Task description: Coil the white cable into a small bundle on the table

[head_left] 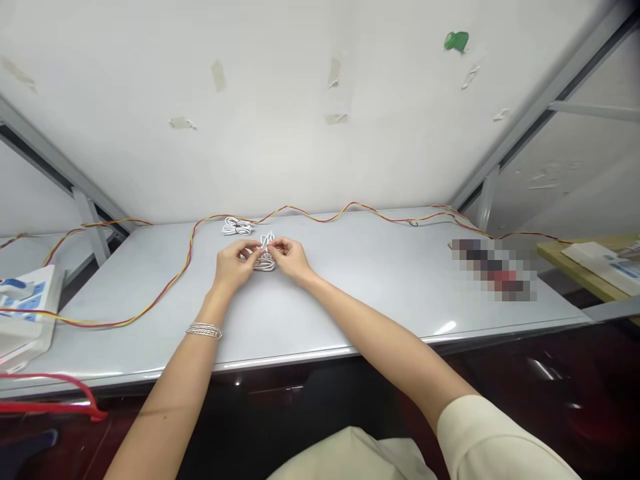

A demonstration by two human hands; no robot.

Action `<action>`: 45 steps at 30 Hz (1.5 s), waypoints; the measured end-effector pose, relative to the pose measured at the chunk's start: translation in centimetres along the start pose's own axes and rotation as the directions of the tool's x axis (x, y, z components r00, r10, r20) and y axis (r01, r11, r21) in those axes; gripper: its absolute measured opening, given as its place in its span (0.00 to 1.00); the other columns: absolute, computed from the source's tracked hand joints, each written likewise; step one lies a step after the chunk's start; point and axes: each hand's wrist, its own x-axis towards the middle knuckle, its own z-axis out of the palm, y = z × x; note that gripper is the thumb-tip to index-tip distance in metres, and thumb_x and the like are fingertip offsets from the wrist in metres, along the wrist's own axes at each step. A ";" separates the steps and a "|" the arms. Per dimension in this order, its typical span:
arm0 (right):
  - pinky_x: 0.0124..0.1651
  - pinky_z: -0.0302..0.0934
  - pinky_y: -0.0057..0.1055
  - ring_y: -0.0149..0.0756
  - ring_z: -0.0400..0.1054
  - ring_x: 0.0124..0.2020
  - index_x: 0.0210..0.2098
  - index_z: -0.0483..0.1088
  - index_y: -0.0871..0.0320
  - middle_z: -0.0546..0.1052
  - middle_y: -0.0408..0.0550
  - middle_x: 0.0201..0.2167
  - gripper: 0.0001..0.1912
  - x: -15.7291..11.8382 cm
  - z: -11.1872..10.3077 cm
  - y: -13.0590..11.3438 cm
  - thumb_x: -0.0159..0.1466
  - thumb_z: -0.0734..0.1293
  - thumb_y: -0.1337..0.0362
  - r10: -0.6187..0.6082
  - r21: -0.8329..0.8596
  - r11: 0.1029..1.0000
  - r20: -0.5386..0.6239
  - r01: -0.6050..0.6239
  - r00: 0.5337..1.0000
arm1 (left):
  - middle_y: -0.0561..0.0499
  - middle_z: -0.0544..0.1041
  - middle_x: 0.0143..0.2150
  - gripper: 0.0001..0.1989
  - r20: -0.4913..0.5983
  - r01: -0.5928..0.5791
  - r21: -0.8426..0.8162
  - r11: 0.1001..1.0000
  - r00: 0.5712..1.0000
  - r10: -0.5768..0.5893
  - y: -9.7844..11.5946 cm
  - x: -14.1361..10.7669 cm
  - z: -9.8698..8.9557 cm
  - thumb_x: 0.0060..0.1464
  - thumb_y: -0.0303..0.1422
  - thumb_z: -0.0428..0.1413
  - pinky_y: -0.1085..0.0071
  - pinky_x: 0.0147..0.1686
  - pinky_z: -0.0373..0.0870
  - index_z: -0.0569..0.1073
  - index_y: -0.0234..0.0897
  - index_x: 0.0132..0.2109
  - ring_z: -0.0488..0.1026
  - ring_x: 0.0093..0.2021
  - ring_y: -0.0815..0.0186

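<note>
On glossy grey tabletop [385, 267], left hand [233, 265], right hand [295, 259], both pinching looped white cable [265, 265].

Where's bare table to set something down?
Widest: table between right forearm and blurred patch. Smaller: between left forearm and red-yellow wire. Crowded: left hand and right hand at white cable, second bundle behind by the wire; power strip at left end.

Bare grey tabletop [395, 273] offers a passage from center to right, between the right forearm [370, 333] and a pixelated patch [493, 270]. Left of center, the left hand [233, 265] and right hand [294, 259] block the way around a white cable bundle [265, 265]. A red-yellow wire [191, 247] crosses the left side and runs along the back, below the wall [280, 160].
</note>
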 end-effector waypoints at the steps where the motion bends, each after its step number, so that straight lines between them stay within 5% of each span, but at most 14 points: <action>1: 0.35 0.64 0.29 0.31 0.68 0.28 0.33 0.73 0.57 0.76 0.43 0.29 0.05 0.0 0.1 -0.1 0.59 0.69 0.62 0.020 0.026 0.999 -0.003 -0.020 1.000 | 0.50 0.82 0.34 0.09 -0.017 0.006 0.004 1.000 1.000 -0.006 0.0 0.0 0.0 0.52 0.38 0.63 0.70 0.31 0.68 0.80 0.39 0.38 0.72 0.28 0.68; 21: 0.29 0.58 0.27 0.27 0.64 0.23 0.30 0.73 0.59 0.75 0.40 0.23 0.09 -0.7 0.1 -2.3 0.53 0.75 0.62 0.264 0.223 0.937 0.046 -0.268 0.963 | 0.47 0.83 0.39 0.09 -0.009 -0.058 -0.111 0.992 0.998 0.057 -0.1 -0.1 0.3 0.52 0.37 0.65 0.64 0.43 0.75 0.83 0.37 0.38 0.79 0.39 0.60; 45: 0.27 0.51 0.29 0.29 0.60 0.23 0.31 0.74 0.58 0.71 0.41 0.20 0.28 -1.2 -0.5 -2.2 0.41 0.80 0.44 0.229 0.170 0.954 0.117 -0.247 0.966 | 0.43 0.83 0.39 0.06 0.037 0.061 -0.309 0.949 0.998 -0.052 0.3 -0.4 0.3 0.54 0.32 0.65 0.67 0.40 0.72 0.84 0.35 0.38 0.79 0.41 0.61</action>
